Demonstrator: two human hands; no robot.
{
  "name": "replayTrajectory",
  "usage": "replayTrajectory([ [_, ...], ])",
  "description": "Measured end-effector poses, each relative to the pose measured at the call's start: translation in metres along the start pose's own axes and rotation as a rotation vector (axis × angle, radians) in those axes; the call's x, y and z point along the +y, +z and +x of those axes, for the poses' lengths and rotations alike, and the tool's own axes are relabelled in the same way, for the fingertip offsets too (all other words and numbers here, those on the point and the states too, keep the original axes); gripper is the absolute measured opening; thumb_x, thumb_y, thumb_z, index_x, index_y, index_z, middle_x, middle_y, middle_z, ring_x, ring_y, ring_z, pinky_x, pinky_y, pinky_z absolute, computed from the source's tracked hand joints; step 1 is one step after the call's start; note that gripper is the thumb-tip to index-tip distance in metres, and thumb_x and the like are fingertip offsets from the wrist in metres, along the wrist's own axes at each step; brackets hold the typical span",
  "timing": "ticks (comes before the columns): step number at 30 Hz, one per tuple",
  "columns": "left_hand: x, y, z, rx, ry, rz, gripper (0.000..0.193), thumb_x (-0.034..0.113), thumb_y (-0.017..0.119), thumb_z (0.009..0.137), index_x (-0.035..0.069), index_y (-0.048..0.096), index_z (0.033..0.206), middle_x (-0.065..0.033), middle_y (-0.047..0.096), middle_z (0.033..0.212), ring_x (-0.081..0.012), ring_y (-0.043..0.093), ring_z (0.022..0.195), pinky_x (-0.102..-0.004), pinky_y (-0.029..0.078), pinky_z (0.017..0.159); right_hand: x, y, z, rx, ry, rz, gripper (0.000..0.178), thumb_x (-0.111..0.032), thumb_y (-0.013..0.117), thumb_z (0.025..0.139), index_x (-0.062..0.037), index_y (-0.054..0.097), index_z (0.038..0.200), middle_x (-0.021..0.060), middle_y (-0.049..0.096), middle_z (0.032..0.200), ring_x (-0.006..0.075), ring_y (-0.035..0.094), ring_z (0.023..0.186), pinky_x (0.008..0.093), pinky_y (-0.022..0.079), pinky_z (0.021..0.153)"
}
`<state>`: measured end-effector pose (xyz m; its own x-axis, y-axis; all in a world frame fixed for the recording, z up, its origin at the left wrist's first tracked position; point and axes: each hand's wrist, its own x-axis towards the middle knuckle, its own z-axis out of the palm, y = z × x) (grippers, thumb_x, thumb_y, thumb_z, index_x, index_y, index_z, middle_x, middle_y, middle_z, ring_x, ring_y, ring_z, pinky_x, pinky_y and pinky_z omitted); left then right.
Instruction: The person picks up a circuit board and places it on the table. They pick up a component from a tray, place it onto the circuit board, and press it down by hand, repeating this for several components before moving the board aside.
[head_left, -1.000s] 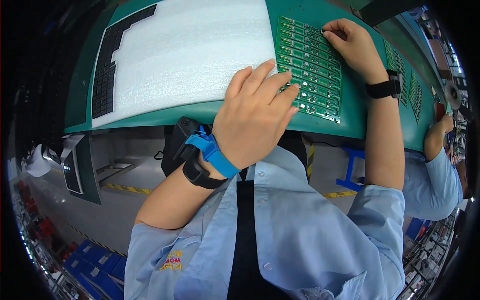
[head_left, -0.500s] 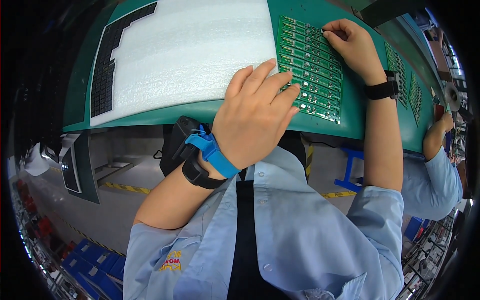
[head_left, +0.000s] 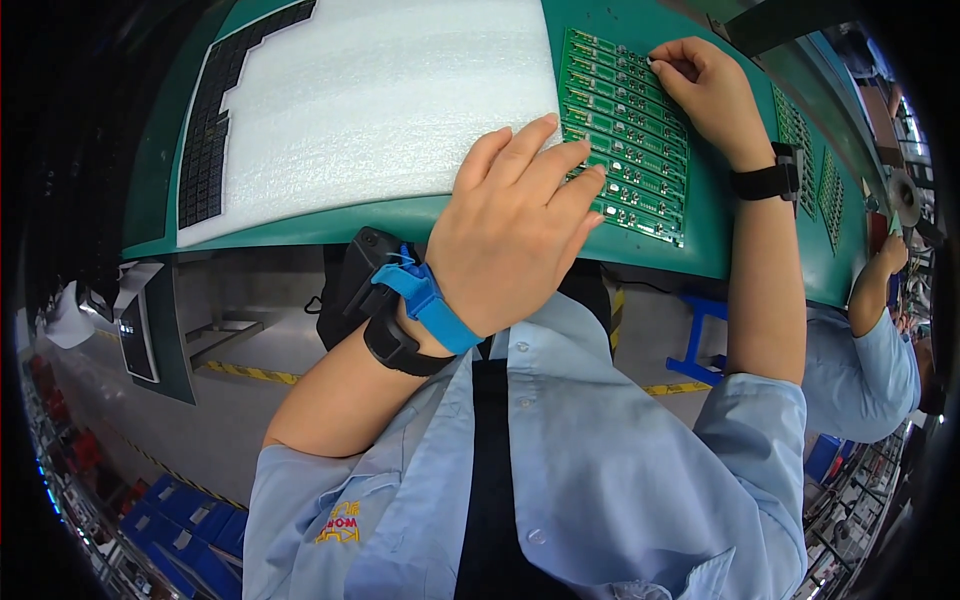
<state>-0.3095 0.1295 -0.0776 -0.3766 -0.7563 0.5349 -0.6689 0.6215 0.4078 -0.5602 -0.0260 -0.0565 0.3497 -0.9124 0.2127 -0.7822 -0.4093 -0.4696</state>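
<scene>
Currently, a green rectangular circuit-board panel [head_left: 628, 150], divided into long narrow strips with small silver components, is laid on the green-topped bench [head_left: 705, 242], just to the right of a white, padded foam sheet [head_left: 390, 100]. Along the left edge of that sheet, small black block-like pieces [head_left: 205, 165] are set close together in a stepped band. The panel's lower left part is covered by the left hand [head_left: 508, 235], palm down, its fingers opened and spread, with the fingertips placed over the border between sheet and panel. At the panel's upper right corner, the thumb and index finger of the right hand [head_left: 712, 95] are closed in a pinch; whether a small part is gripped between them cannot be told. A bright blue strap [head_left: 440, 320] is worn on the left wrist, and a wide black band [head_left: 765, 182] on the right. Farther right, two more green panels [head_left: 830, 190] are laid on the bench, and a co-worker's hand [head_left: 893, 250] is seen beyond them.
</scene>
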Motion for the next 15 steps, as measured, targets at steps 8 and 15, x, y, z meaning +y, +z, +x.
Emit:
replayTrajectory([
  [8, -0.0005, 0.0000, 0.0006, 0.008, 0.014, 0.012, 0.031, 0.018, 0.069, 0.082, 0.008, 0.066, 0.111, -0.0076, 0.061, 0.121, -0.0303, 0.050, 0.123, -0.0449, 0.035, 0.104, -0.0033, 0.0002, -0.0009, 0.016, -0.016, -0.011, 0.020, -0.014, 0.067, 0.089, -0.0001, 0.066, 0.104, 0.0041, 0.068, 0.092, 0.0098, 0.064, 0.082, 0.0238, 0.051, 0.075],
  [15, -0.0002, -0.0005, 0.0000, -0.009, -0.006, -0.003, 0.031, 0.017, 0.068, 0.083, 0.009, 0.066, 0.114, -0.0074, 0.060, 0.124, -0.0307, 0.049, 0.125, -0.0458, 0.035, 0.104, -0.0072, -0.0010, 0.0004, -0.002, -0.008, -0.045, 0.019, -0.013, 0.067, 0.089, 0.0003, 0.066, 0.103, 0.0042, 0.068, 0.092, 0.0099, 0.064, 0.083, 0.0236, 0.052, 0.076],
])
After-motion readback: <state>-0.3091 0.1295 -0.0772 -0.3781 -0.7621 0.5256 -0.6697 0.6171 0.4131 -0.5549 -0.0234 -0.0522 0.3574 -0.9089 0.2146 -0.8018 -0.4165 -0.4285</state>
